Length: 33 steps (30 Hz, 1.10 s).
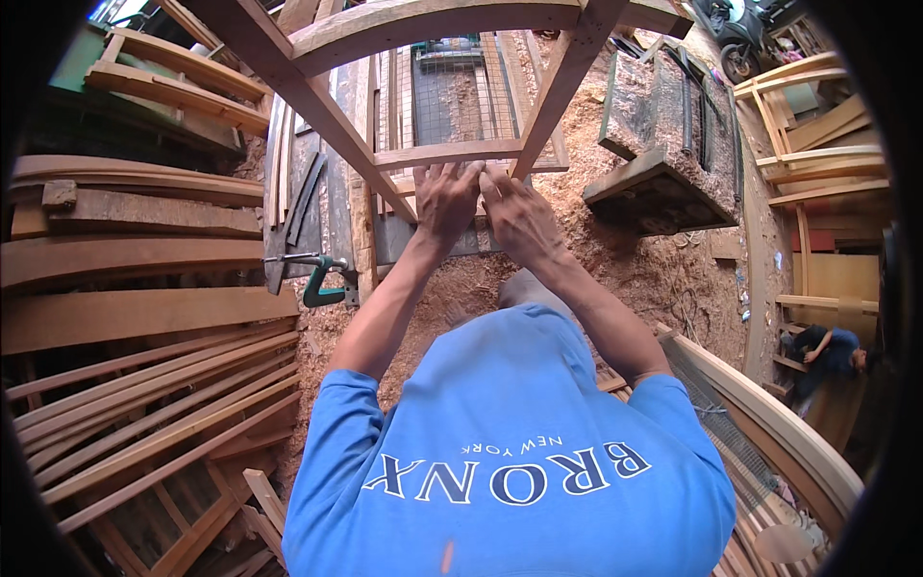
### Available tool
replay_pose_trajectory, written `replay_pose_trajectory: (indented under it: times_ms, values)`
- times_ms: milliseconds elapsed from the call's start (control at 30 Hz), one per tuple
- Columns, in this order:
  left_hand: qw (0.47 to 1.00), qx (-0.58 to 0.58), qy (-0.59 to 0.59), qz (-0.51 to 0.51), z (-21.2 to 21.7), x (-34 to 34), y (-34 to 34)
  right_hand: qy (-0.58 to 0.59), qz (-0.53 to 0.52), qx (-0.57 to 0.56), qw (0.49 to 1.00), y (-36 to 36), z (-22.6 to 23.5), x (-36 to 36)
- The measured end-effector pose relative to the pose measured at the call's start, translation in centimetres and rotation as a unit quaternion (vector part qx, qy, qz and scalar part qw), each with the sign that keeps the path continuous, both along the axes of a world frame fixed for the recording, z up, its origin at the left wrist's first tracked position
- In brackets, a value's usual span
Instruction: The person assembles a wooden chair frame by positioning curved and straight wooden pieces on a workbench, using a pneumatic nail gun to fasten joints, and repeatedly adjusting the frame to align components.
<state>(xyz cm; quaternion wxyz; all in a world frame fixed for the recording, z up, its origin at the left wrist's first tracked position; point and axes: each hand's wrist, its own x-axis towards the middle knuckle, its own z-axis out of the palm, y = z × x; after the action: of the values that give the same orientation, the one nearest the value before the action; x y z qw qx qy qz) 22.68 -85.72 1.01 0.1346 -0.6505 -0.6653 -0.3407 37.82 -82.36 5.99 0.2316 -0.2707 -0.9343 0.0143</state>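
A wooden chair frame (452, 152) stands in front of me, its legs and rails rising toward the top of the view. My left hand (444, 200) and my right hand (517, 216) press side by side on its lower cross rail, fingers spread over the wood. What lies under the palms is hidden. My blue shirt (510, 452) fills the lower middle. Sawdust (615, 250) covers the ground under the frame.
Long curved wooden slats (144, 404) are stacked at the left. A green clamp (322, 281) grips a board beside them. A dusty wooden block (663, 144) sits at the right. More frames (817, 135) lean at far right, where another person (827, 351) crouches.
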Motion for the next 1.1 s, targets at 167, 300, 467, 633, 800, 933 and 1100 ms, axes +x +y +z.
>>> replay_pose_trajectory:
  times_ms: [167, 300, 467, 633, 800, 933, 1100]
  values:
    - [0.999, 0.022, 0.009, -0.037, -0.6, -0.9, 0.4, -0.193, -0.098, -0.058, 0.975, 0.8, 0.6, -2.2]
    - [0.998, 0.000, 0.017, -0.055, -0.9, -1.4, 0.6, -0.232, -0.132, 0.006, 0.964, 1.4, 0.5, -2.4]
    - [0.998, -0.024, 0.036, -0.055, 0.3, -1.6, 0.0, -0.233, -0.116, 0.001, 0.966, 2.4, 0.4, -2.4]
    - [0.996, -0.016, 0.065, -0.061, 0.8, -2.1, -0.5, -0.186, -0.090, 0.035, 0.978, 2.6, 0.4, -1.8]
    - [0.994, -0.036, 0.068, -0.075, -0.1, -2.4, -0.3, -0.202, -0.085, 0.050, 0.974, 2.8, 0.2, -2.1]
    - [0.996, -0.040, 0.041, -0.074, -0.3, -2.3, -0.3, -0.214, -0.084, 0.037, 0.972, 3.1, 0.0, -2.3]
    - [0.996, -0.032, 0.018, -0.082, -0.2, -2.1, -0.4, -0.155, -0.074, 0.055, 0.984, 3.1, -0.5, -2.1]
